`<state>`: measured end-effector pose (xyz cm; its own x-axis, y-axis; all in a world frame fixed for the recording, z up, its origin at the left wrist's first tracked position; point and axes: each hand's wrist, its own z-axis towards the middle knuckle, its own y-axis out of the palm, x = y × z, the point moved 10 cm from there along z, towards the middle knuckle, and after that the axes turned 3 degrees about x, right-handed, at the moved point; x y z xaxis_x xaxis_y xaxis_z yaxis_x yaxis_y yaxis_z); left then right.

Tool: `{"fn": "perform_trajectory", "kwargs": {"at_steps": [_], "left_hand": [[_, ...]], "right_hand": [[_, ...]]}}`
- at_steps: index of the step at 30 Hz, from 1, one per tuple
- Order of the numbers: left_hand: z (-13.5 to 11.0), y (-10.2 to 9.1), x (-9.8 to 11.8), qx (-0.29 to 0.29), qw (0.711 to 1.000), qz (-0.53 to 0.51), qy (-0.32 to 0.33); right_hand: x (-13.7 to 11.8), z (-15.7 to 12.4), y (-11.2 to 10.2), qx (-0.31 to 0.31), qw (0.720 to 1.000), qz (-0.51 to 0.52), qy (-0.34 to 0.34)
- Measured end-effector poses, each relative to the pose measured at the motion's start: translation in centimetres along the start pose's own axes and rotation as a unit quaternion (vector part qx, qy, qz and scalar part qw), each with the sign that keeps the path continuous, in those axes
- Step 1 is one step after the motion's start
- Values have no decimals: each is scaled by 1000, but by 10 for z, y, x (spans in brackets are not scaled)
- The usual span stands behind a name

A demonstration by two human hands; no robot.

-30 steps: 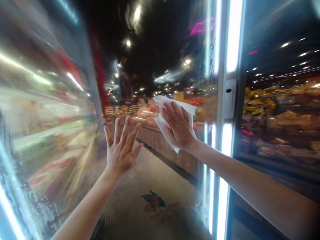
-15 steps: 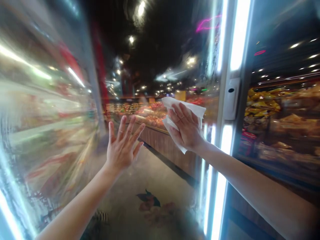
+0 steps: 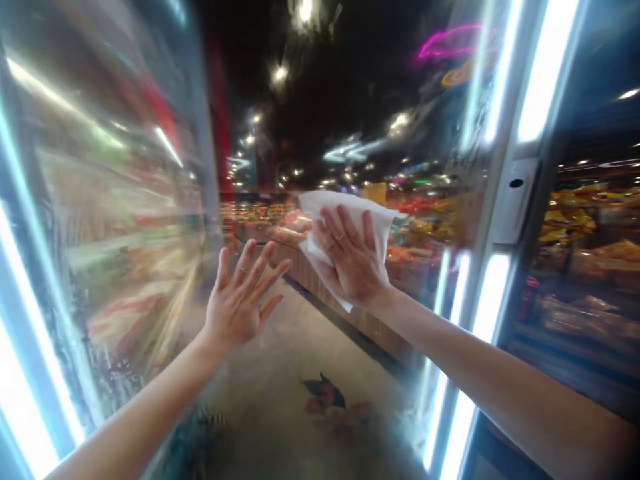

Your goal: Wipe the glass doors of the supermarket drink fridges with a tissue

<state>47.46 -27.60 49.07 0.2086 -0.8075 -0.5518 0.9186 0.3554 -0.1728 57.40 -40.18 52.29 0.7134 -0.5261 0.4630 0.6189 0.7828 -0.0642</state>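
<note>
My left hand (image 3: pixel 241 297) is raised in the middle of the view, fingers spread, holding nothing. It is against or just in front of a glass pane (image 3: pixel 280 427); I cannot tell whether it touches. To its right, my right hand (image 3: pixel 350 253) has its palm laid over a white paper towel (image 3: pixel 327 200), keeping it flat toward the glass with the fingers spread. Corners of the towel stick out past the fingertips and below the palm. What lies behind the palm is hidden.
Bright light strips (image 3: pixel 487 300) run along the pane's right frame, where a white fitting with a dark oval (image 3: pixel 515 200) sits. More strips (image 3: pixel 30 280) glow at left. Blurred shelves of packaged goods (image 3: pixel 590 253) and a leaf-patterned floor (image 3: pixel 325 390) show around and through the glass.
The right hand and the towel have slid left, closer to my left hand. The left hand stays nearly in place, while the frame and light strips have shifted right in the view.
</note>
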Motion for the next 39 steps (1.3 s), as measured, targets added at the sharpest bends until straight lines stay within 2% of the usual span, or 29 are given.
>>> {"fn": "perform_trajectory", "kwargs": {"at_steps": [3, 4, 8, 10, 13, 18, 23, 24, 28, 29, 32, 33, 36, 37, 39], "left_hand": [[-11, -6, -14, -2, 1000, 2, -20], [-15, -7, -19, -5, 1000, 2, -27], [-29, -12, -35, -10, 999, -4, -49], [-37, -14, -41, -8, 999, 0, -52], [-48, -17, -49, -4, 998, 8, -55], [-63, -21, -59, -3, 998, 11, -66], [-75, -26, -65, -3, 996, 19, -84], [-78, -26, -67, -5, 996, 20, -88], [-88, -27, -70, -6, 994, 22, -106], [-90, -27, -70, -4, 994, 20, -111], [-93, -27, -69, 1, 993, 15, -121], [-92, -27, -69, 2, 992, 14, -123], [-92, -27, -68, 0, 991, 16, -131], [-93, -27, -67, -3, 990, 15, -140], [-100, -25, -65, -11, 987, 8, -163]], "right_hand": [[-34, 3, 15, -62, 992, 52, -92], [-39, 5, 18, -73, 991, 61, -97], [-35, 14, 16, -42, 999, 32, -11], [-44, 16, 16, -39, 998, 31, -27], [-64, 20, 18, -57, 991, 61, -102], [-62, 30, 16, -35, 997, 44, -58], [-104, 20, 32, -110, 972, 113, -173], [-107, 20, 33, -112, 972, 121, -170], [-104, 24, 33, -74, 989, 106, -70], [-111, 23, 34, -76, 987, 115, -79], [-139, 16, 35, -90, 969, 161, -162], [-141, 16, 35, -89, 970, 161, -160], [-125, 15, 34, -67, 991, 108, -40], [-124, 8, 33, -63, 993, 99, -18], [-140, -14, 31, -64, 989, 118, -62]]}}
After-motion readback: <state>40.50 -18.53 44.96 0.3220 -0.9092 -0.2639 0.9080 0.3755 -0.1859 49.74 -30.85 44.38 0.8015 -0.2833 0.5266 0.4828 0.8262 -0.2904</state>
